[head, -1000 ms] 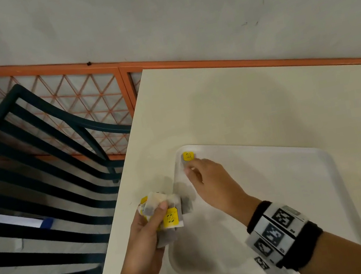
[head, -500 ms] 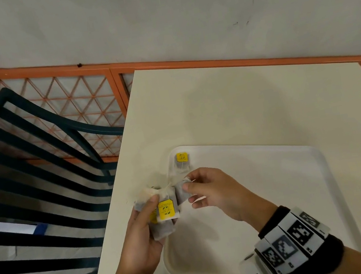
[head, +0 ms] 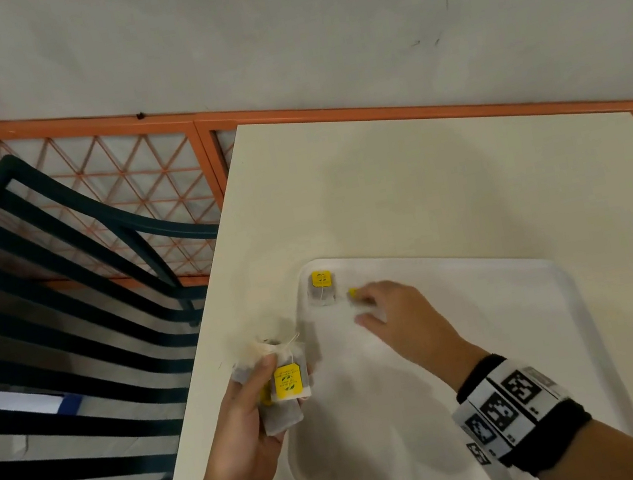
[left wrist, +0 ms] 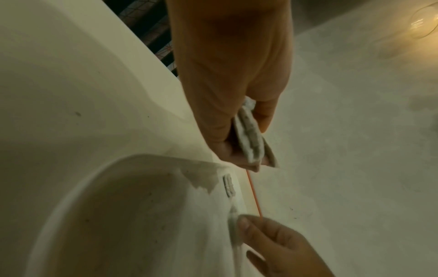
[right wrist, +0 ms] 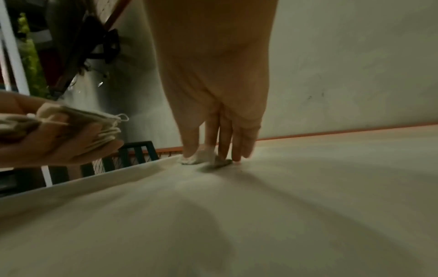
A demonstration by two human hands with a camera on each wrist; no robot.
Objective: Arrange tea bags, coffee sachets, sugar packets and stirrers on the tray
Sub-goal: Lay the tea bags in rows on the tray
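Cream counter (head: 424,187) against a grey wall, with a white tray (head: 492,335) near its front edge. One tea bag (head: 321,289) lies in the tray's far-left corner. A second bag (head: 359,300) is pinched just beside it by the right hand (head: 401,322). A bundle of bags (head: 286,389) is gripped by the left hand (head: 240,443) over the tray's left rim.

A cream table (head: 444,183) spreads beneath and beyond both grips. A dark green slatted chair (head: 64,305) stands left of the left-hand grip. An orange lattice railing (head: 126,180) and grey wall (head: 268,24) lie beyond both.
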